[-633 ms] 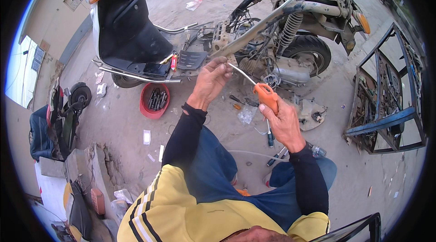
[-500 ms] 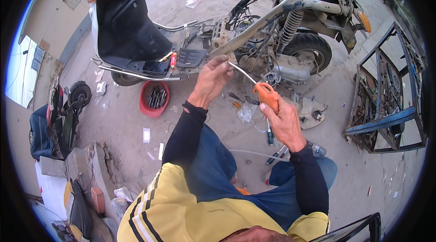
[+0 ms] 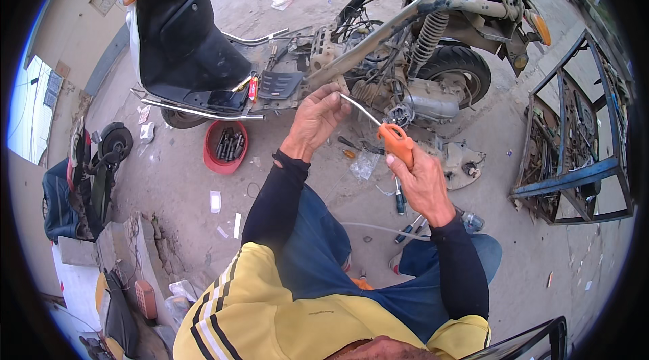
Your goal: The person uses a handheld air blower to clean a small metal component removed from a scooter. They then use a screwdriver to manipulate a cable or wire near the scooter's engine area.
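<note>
In my right hand [image 3: 428,187] is an orange-handled tool [image 3: 397,144], gripped by the handle and pointing up and to the left. A thin, pale, slightly curved rod or tube [image 3: 360,107] runs from its head to my left hand [image 3: 316,118], whose fingertips pinch the far end. I cannot make out the tool's exact kind. Just beyond both hands stands a partly stripped scooter, its engine [image 3: 433,104] exposed under bare frame tubes. A black slotted panel [image 3: 282,85] rests on its footboard, beside a small red item [image 3: 253,89].
Left of my left arm sits a red bowl [image 3: 222,166] of dark metal parts. Screwdrivers [image 3: 400,202], a clear plastic bag [image 3: 365,166] and a removed cover [image 3: 464,163] lie near my right hand. A pale hose [image 3: 378,230] crosses my knees. A blue-edged metal rack [image 3: 574,184] stands at right.
My view has shifted a little, so the scooter and ground things sit slightly further left. Both hands keep their hold on the tool and its thin rod.
</note>
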{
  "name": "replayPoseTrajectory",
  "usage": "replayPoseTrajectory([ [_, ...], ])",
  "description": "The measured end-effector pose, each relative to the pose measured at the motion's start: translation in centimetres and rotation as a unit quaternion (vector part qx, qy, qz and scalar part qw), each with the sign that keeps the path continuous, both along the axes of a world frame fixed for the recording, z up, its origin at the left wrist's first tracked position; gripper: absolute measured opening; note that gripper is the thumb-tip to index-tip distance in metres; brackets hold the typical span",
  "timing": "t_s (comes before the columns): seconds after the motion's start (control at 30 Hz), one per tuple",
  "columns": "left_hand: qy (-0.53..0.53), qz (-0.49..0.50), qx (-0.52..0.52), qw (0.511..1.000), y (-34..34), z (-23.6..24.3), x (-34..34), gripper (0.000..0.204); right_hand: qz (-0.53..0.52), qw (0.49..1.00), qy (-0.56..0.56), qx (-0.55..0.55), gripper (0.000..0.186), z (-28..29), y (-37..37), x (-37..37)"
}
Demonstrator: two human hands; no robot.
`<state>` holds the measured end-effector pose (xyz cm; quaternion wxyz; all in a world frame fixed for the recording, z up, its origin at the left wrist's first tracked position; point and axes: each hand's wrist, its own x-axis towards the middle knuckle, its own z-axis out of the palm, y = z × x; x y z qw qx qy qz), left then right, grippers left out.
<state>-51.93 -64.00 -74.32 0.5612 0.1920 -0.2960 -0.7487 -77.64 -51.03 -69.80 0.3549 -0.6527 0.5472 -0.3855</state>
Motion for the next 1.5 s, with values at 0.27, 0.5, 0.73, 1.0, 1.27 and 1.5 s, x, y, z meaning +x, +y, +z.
replayPoseTrajectory([
  [0.27, 0.016, 0.013, 0.002, 1.0, 0.1, 0.1, -0.1, 0.018, -0.016, 0.992, 0.07, -0.104, 0.029, -0.7, 0.2, 0.7],
  [0.5, 0.014, 0.024, 0.01, 1.0, -0.1, -0.7, 0.2, 0.019, -0.01, 0.99, 0.126, -0.064, 0.033, -0.3, 0.0, 1.3],
  [0.73, 0.013, 0.039, 0.022, 0.999, 0.0, -1.2, 0.3, 0.02, -0.016, 0.988, 0.138, -0.069, 0.031, -0.7, 0.1, 1.7],
  [1.0, 0.019, 0.044, 0.012, 0.999, 0.0, -1.1, 0.0, 0.022, -0.026, 0.984, 0.153, -0.083, 0.029, -0.6, 0.4, 2.2],
  [1.27, 0.022, 0.043, 0.019, 0.999, 0.0, -1.2, 0.3, 0.024, -0.023, 0.981, 0.173, -0.09, 0.03, -0.4, 0.3, 2.3],
  [1.5, 0.023, 0.038, 0.02, 0.999, 0.1, -1.5, 0.7, 0.025, -0.03, 0.98, 0.184, -0.068, 0.03, -0.2, 0.3, 2.7],
])
